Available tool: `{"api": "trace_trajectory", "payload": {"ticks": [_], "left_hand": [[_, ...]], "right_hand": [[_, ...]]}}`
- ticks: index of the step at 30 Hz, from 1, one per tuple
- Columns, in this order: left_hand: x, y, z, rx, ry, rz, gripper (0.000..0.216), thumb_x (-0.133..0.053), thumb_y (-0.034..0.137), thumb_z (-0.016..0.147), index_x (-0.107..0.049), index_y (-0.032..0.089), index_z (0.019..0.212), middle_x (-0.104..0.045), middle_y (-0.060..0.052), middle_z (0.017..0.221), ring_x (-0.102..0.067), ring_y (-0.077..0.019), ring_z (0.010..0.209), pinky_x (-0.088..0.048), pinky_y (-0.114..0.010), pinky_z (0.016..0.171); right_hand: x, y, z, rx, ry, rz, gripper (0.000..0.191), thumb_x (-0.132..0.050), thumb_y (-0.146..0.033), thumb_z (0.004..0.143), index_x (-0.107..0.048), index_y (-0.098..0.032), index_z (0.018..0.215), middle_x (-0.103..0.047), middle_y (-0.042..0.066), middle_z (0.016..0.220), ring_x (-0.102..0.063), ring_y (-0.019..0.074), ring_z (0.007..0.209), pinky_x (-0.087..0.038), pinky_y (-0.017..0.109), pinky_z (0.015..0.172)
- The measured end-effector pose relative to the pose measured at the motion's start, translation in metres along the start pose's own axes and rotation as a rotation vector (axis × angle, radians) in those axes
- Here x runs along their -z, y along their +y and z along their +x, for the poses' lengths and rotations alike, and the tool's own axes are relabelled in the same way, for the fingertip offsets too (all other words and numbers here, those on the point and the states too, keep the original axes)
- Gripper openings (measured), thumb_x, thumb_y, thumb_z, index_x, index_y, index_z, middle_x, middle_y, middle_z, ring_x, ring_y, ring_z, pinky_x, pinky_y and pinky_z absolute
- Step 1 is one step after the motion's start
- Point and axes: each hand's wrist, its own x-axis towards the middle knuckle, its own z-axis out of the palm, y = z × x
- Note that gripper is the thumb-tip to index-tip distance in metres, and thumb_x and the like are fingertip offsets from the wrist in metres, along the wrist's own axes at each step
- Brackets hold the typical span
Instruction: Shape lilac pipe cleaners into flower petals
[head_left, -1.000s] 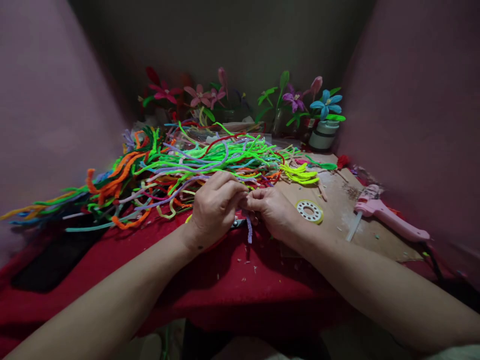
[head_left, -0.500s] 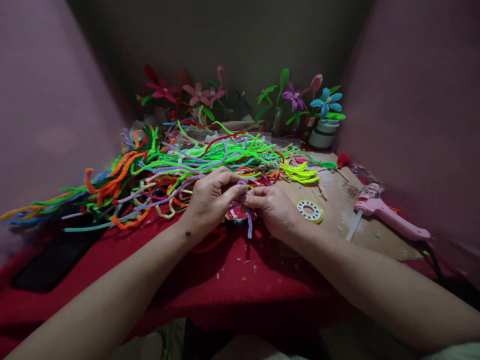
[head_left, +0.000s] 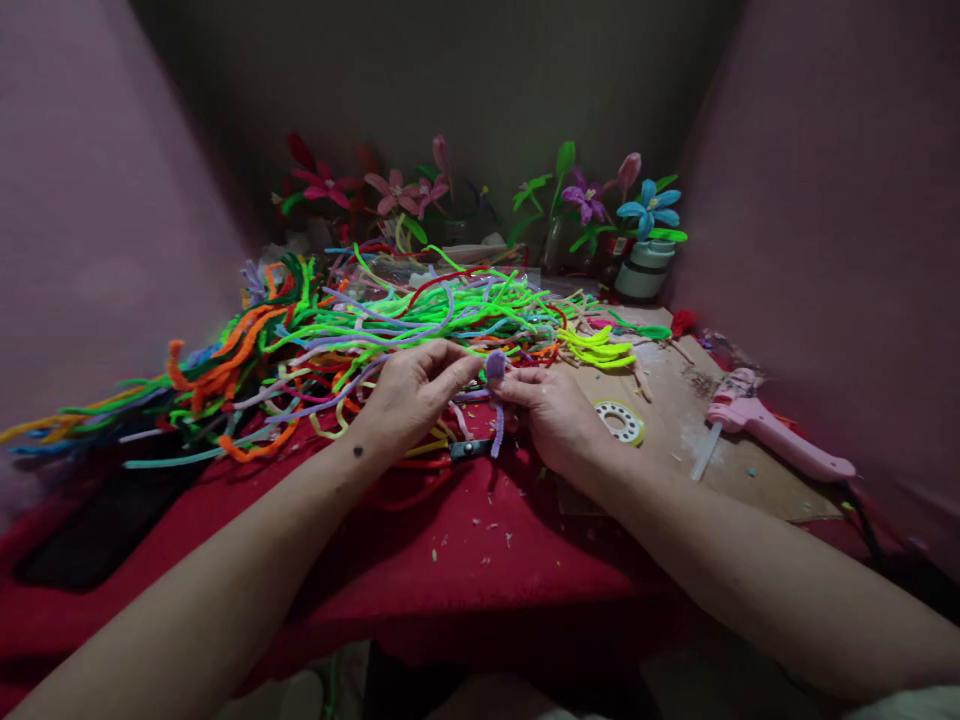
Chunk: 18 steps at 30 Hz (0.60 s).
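Observation:
A purple pipe cleaner (head_left: 497,366) is wound at its top into a small tight coil, with a loose tail hanging down. My right hand (head_left: 551,410) pinches it just below the coil. To the left of the coil, my left hand (head_left: 420,385) has thumb and forefinger closed together at the tips; whether a bit of pipe cleaner is between them is too small to tell. Below the hands, a dark tool with a metal rivet (head_left: 469,450), partly covered, rests on the red cloth (head_left: 450,570).
Many coloured pipe cleaners (head_left: 420,310) are heaped behind and left of my hands. A pink glue gun (head_left: 780,435) and a white disc with holes (head_left: 621,422) lie on cardboard (head_left: 675,400) at right. A dark phone (head_left: 97,530) lies left. Pipe-cleaner flowers (head_left: 650,208) stand behind.
My left fingers have moved slightly left, off the purple coil, which now shows plainly above my right fingertips. The riveted tool below has come more into view.

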Motion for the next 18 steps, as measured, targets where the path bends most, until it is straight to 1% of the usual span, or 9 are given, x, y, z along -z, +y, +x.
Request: {"api": "trace_trajectory", "payload": {"ticks": [2,3,5,7,10,13,16,18], "left_hand": [[0.001,-0.003,0.001,0.012,-0.095,0.002,0.025,-0.062,0.039,0.072,-0.066,0.014,0.072,-0.06,0.0,0.065,-0.05,-0.011,0.059,-0.039,-0.022,0.057],[0.001,-0.005,0.001,0.01,-0.124,0.004,0.024,-0.063,0.038,0.071,-0.065,0.014,0.068,-0.059,0.001,0.063,-0.05,-0.0109,0.059,-0.038,-0.022,0.057],[0.001,-0.007,0.001,0.004,-0.14,0.003,0.023,-0.062,0.035,0.07,-0.063,0.014,0.062,-0.056,0.001,0.059,-0.048,-0.0105,0.057,-0.037,-0.022,0.056],[0.001,-0.007,0.001,0.017,-0.147,-0.015,0.023,-0.061,0.033,0.071,-0.061,0.014,0.06,-0.054,0.002,0.057,-0.047,-0.0099,0.056,-0.036,-0.021,0.055],[0.004,-0.003,0.0,0.076,-0.147,-0.085,0.021,-0.063,0.031,0.07,-0.061,0.014,0.059,-0.051,0.004,0.054,-0.043,-0.0078,0.052,-0.034,-0.02,0.05],[0.007,-0.003,0.001,0.153,-0.123,-0.184,0.018,-0.067,0.03,0.067,-0.061,0.014,0.062,-0.05,0.005,0.053,-0.042,-0.0061,0.047,-0.033,-0.019,0.047],[0.007,-0.009,0.002,0.224,-0.151,-0.375,0.021,-0.069,0.033,0.066,-0.061,0.015,0.07,-0.054,0.004,0.056,-0.046,-0.0075,0.046,-0.038,-0.021,0.047],[0.006,-0.014,0.002,0.257,-0.176,-0.482,0.024,-0.07,0.035,0.066,-0.062,0.015,0.075,-0.058,0.001,0.062,-0.05,-0.0091,0.049,-0.042,-0.023,0.05]], "right_hand": [[0.001,-0.001,0.001,0.009,0.015,0.008,0.022,-0.07,-0.027,0.06,-0.052,-0.016,0.053,-0.042,-0.006,0.044,-0.034,0.0062,0.039,-0.024,0.025,0.043],[0.001,-0.002,0.001,0.011,0.024,0.012,0.022,-0.071,-0.028,0.06,-0.053,-0.016,0.054,-0.042,-0.006,0.044,-0.034,0.0062,0.04,-0.024,0.024,0.043],[0.002,-0.003,0.002,0.011,0.026,0.018,0.021,-0.071,-0.029,0.06,-0.054,-0.016,0.057,-0.042,-0.006,0.045,-0.035,0.0064,0.04,-0.025,0.024,0.043],[0.003,-0.003,0.003,0.018,0.002,0.025,0.019,-0.071,-0.026,0.06,-0.055,-0.016,0.058,-0.044,-0.006,0.046,-0.036,0.0067,0.04,-0.027,0.024,0.043],[0.005,-0.003,0.004,0.029,-0.047,0.023,0.016,-0.069,-0.02,0.061,-0.054,-0.016,0.057,-0.047,-0.005,0.047,-0.039,0.0074,0.04,-0.029,0.025,0.043],[0.004,-0.005,0.004,0.029,-0.073,0.016,0.013,-0.068,-0.02,0.061,-0.056,-0.015,0.058,-0.049,-0.004,0.048,-0.042,0.0082,0.039,-0.031,0.025,0.042],[0.002,-0.005,0.003,0.011,-0.073,0.044,0.011,-0.069,-0.02,0.061,-0.059,-0.014,0.062,-0.052,-0.003,0.051,-0.044,0.008,0.042,-0.034,0.024,0.044],[0.002,-0.006,0.003,0.008,-0.077,0.073,0.011,-0.069,-0.019,0.061,-0.06,-0.014,0.065,-0.055,-0.002,0.055,-0.046,0.008,0.045,-0.036,0.024,0.045]]}}
